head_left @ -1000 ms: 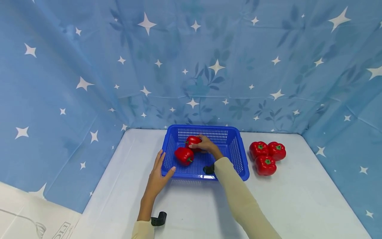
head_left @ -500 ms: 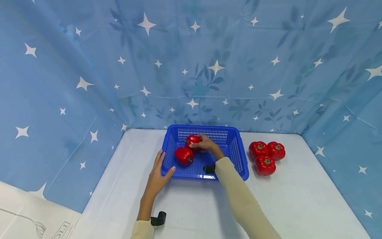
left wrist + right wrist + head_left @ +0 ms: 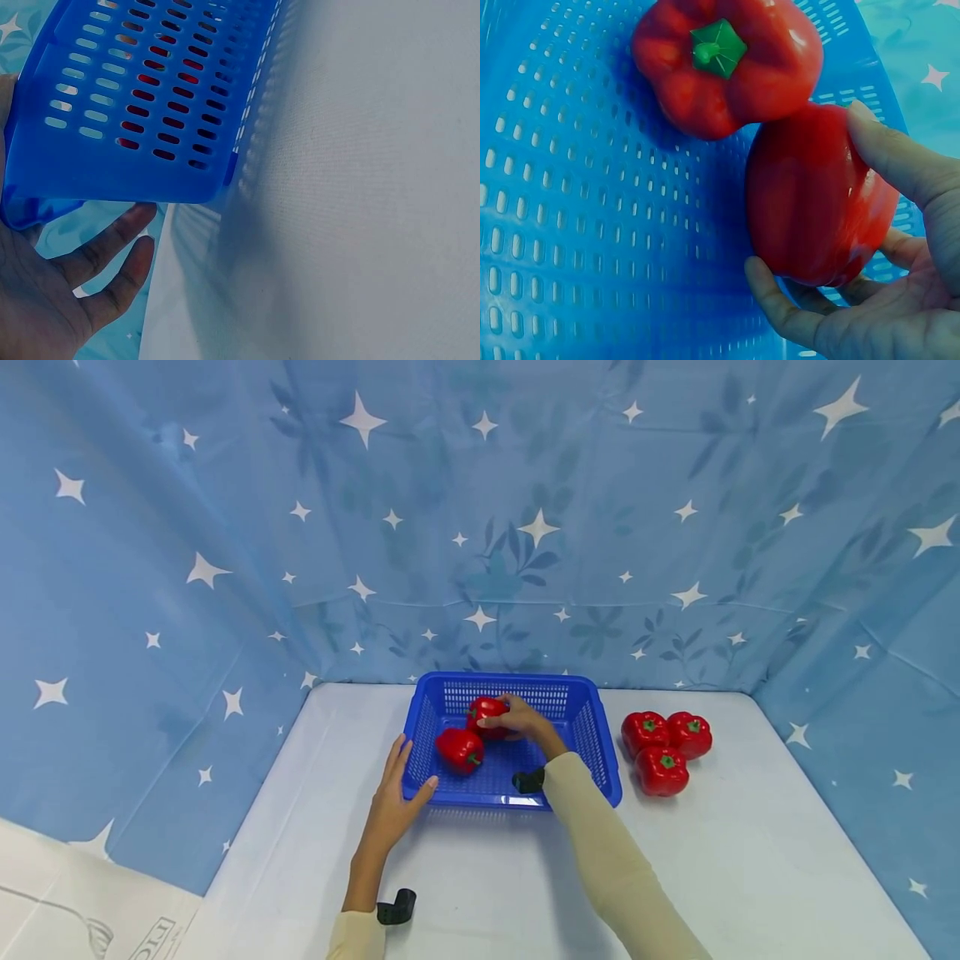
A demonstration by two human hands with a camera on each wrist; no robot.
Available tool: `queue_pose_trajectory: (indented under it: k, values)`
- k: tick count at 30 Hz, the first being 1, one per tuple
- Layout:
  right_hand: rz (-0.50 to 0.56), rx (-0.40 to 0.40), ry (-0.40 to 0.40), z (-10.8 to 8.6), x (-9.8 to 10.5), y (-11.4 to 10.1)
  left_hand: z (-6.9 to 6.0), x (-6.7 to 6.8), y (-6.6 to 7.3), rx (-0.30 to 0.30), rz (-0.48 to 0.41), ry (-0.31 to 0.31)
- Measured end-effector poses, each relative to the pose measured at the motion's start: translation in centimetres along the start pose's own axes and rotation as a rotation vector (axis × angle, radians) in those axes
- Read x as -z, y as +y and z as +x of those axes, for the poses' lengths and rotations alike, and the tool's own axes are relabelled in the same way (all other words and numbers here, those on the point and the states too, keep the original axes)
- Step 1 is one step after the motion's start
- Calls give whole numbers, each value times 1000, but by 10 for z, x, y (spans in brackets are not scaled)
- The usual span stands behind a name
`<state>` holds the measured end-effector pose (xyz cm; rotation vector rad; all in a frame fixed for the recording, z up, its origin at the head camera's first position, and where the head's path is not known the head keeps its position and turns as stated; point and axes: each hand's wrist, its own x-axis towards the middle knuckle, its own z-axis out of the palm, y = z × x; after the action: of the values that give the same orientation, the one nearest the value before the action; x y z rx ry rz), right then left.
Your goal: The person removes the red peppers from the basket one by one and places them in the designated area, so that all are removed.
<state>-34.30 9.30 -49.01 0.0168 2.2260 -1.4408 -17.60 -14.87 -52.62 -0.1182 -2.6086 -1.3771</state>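
In the head view my right hand [image 3: 517, 718] reaches into the blue plastic basket [image 3: 510, 803] and holds a red bell pepper [image 3: 486, 712] near its back-left part. The right wrist view shows that bell pepper [image 3: 810, 199] between the thumb and the curled fingers. Against it lies another red bell pepper [image 3: 459, 750], its green stem facing the right wrist camera. My left hand [image 3: 393, 806] is at the basket's front-left corner, thumb by the front rim and fingers spread along the left side. In the left wrist view, its fingers [image 3: 112, 240] look fairly straight beside the basket wall [image 3: 97, 165].
Three more red bell peppers [image 3: 662, 770] stand close together on the white table [image 3: 750, 852], right of the basket. A blue curtain with white stars [image 3: 480, 527] hangs behind and at both sides. Each wrist carries a black device [image 3: 397, 907].
The held bell pepper has shifted very slightly right and back with my right hand. My left hand keeps its place at the corner. The head view has drifted a little.
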Motion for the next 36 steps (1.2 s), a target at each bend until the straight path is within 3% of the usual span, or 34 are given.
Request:
queue_pose_trajectory:
  k: [20,36]
  values:
    - [13,9,-5,-13,20,2,0,0,-2,2,1,4]
    - [149,17,-11,-21,34,2,0,-2,-3,-7,1,14]
